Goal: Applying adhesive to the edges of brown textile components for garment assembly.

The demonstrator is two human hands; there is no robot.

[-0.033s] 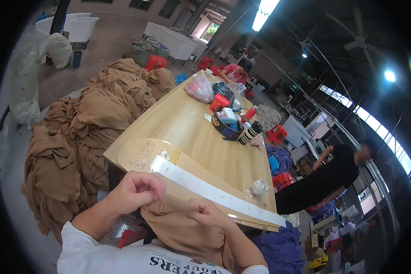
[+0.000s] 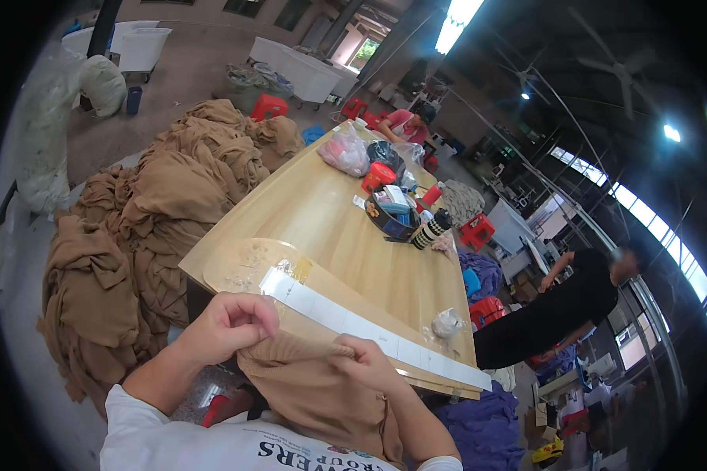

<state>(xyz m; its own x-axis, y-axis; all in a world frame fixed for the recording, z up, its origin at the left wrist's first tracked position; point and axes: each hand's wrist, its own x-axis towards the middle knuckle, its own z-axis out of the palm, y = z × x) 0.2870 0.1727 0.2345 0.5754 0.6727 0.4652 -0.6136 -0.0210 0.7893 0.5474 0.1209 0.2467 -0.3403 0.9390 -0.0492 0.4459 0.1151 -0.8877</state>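
Observation:
A brown knitted garment (image 2: 310, 388) hangs over my lap at the table's near edge, its ribbed band stretched between my two hands. My left hand (image 2: 236, 326) is closed, thumb and fingers pinching the band's left end. My right hand (image 2: 367, 363) grips the same band further right, thumb on top, some fingers hidden in the cloth. Just beyond the hands, a white paper strip (image 2: 353, 323) runs along a rounded board (image 2: 247, 263) on the wooden table (image 2: 291, 208).
Brown garments (image 2: 173, 188) are heaped left of the table. On the tabletop are a black tray (image 2: 393, 224), a red tub (image 2: 379, 174), plastic bags (image 2: 344, 153) and a crumpled white wad (image 2: 448, 323). Purple cloth (image 2: 487, 428) lies at right, near a person in black (image 2: 558, 314).
My right hand has risen slightly, and the cloth between the hands has shifted a little. My left hand has moved very slightly left.

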